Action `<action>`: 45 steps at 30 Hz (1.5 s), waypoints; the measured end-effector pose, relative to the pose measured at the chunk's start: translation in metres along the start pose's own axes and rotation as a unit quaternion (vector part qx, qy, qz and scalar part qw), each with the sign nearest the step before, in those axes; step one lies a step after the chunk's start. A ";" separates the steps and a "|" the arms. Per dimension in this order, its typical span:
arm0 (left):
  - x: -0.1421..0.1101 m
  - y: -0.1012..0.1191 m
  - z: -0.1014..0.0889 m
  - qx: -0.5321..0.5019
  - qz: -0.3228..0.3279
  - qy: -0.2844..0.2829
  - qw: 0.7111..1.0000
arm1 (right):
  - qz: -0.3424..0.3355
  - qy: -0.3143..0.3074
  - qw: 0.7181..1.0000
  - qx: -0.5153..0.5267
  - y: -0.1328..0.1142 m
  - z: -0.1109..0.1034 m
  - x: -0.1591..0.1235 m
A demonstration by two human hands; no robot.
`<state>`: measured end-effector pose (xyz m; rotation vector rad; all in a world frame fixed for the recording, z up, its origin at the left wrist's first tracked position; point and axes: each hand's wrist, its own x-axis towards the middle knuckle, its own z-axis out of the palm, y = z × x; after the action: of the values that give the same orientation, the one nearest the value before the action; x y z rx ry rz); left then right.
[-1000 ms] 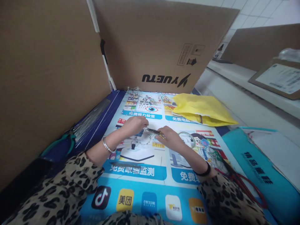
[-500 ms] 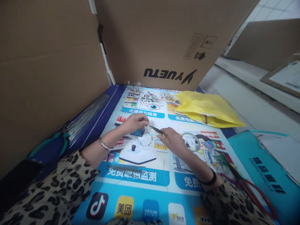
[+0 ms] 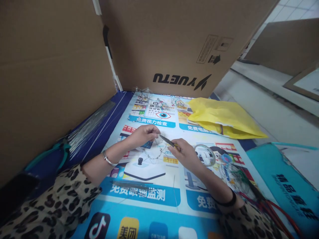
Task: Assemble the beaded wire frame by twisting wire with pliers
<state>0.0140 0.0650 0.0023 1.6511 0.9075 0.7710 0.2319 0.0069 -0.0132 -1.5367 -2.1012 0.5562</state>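
Observation:
My left hand (image 3: 146,135), a bangle at its wrist, pinches one end of a thin wire strand (image 3: 154,157) with small beads on it. The strand hangs in a loose loop over the printed mat (image 3: 147,172). My right hand (image 3: 185,153) is wrapped round a pair of pliers (image 3: 167,140) with dark jaws and yellowish handles. The jaw tips point left and meet the wire right by my left fingertips. Whether they clamp it is too small to make out.
A glass dish (image 3: 204,155) and tangled coloured wires (image 3: 233,176) lie right, near red-handled scissors (image 3: 271,205). A yellow bag (image 3: 224,114) sits behind. Straight wires (image 3: 93,124) and teal-handled pliers (image 3: 62,152) are left. Cardboard walls (image 3: 161,43) rise behind and left.
The plier tips and my left fingertips have come closer together. Both hands appear slightly lower as the view shifts a little.

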 end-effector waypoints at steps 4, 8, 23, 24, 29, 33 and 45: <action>0.000 -0.001 0.004 -0.040 0.002 -0.011 0.999 | -0.003 0.005 1.000 0.001 0.000 0.000 0.000; 0.001 -0.005 0.008 -0.060 0.005 -0.034 0.998 | -0.002 0.002 1.000 -0.008 0.001 0.002 0.001; -0.017 0.024 -0.021 0.391 0.003 -0.046 0.919 | -0.033 0.064 0.997 -0.041 0.000 0.009 -0.005; -0.023 0.029 -0.026 0.431 -0.008 -0.065 0.900 | -0.036 0.065 0.996 -0.043 0.000 0.010 -0.005; -0.049 0.031 -0.032 0.490 -0.042 -0.107 0.864 | -0.037 0.064 0.996 -0.044 0.002 0.011 -0.005; -0.050 0.021 -0.025 0.496 -0.034 -0.103 0.862 | -0.046 0.070 0.996 -0.040 0.004 0.012 -0.005; -0.018 0.003 -0.029 0.566 0.027 -0.020 0.824 | -0.056 0.045 0.996 -0.056 0.003 0.012 -0.004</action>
<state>-0.0191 0.0636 0.0110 2.7030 1.4262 0.1559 0.2278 0.0032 -0.0249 -1.4632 -2.1667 0.3283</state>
